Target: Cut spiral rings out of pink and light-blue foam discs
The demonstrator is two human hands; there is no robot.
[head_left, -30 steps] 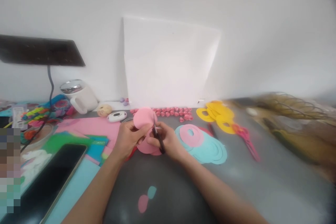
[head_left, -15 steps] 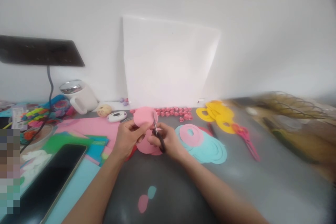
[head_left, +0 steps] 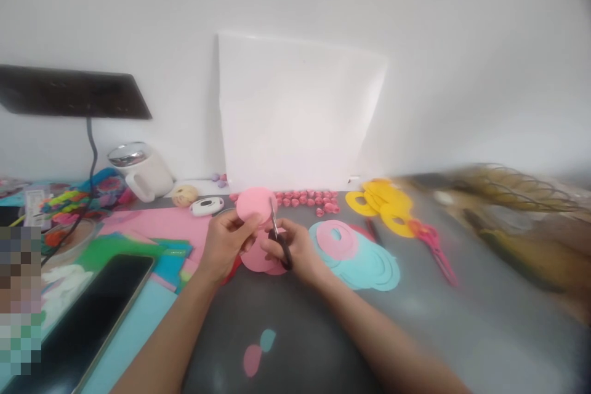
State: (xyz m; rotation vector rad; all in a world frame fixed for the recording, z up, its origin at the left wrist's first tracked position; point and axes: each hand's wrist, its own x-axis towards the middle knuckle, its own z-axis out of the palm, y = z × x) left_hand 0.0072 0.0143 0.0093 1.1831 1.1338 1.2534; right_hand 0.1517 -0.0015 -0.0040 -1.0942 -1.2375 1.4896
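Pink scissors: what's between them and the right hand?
In the head view, from the right hand outward: overlapping blue rings topped by a pink ring, a red piece, a dark item too blurred to name.

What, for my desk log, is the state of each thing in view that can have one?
Left hand, pinching pink disc
Right hand, closed on black scissors
Pink disc, held up
Black scissors, held; open or shut unclear
Pink scissors, lying unheld
Phone, screen dark
Mug, lid on
Yellow pieces, overlapping
Blue pieces, overlapping, pink ring on top
White panel, standing against the wall
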